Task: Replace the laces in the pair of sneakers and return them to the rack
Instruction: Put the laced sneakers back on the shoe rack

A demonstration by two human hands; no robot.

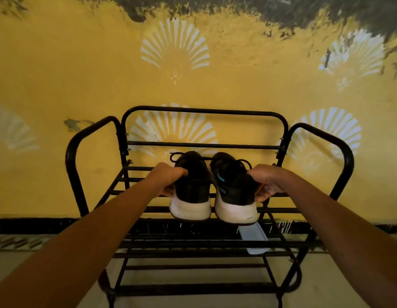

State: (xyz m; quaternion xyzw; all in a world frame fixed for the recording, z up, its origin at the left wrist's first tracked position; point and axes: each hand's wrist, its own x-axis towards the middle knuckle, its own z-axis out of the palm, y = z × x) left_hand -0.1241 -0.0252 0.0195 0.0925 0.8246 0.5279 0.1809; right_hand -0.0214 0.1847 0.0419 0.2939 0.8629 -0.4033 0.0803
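Black-and-white sneakers (192, 185), laced, at the top shelf of the rack (206, 111): my left hand (168, 178) and right hand (267, 182) each grip one. Released off-centre, a sole may tip between the spaced bars.

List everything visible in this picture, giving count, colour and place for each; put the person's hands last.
rack: one, black metal, against the wall.
left sneaker: one, black, white sole, at the top shelf.
right sneaker: one, black, blue accents, white sole, beside it.
plastic container: one, translucent white, below the right sneaker.
wall: one, yellow, white fan patterns.
left hand: one, gripping the left sneaker.
right hand: one, gripping the right sneaker.
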